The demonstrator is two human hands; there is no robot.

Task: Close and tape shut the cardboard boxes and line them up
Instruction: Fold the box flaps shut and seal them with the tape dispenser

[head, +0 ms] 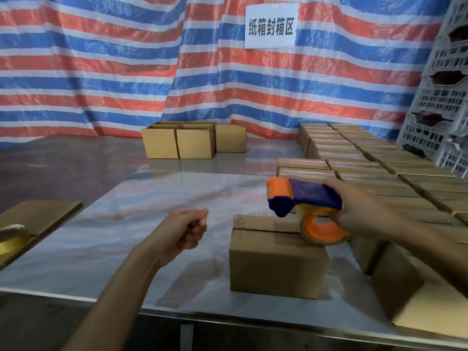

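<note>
While right hand (364, 214) grips dispenser (304, 196), its roll overhangs the box (273, 267) edge.

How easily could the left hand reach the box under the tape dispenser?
Probably easily: left hand hovers beside the box, only bare table between; right hand holds the tape dispenser over it.

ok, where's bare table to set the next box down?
Wide bare stretch of table between the flat cardboard on the left and the box being taped, up to the cluster of boxes at back. Right side crowded with rows of taped boxes.
</note>
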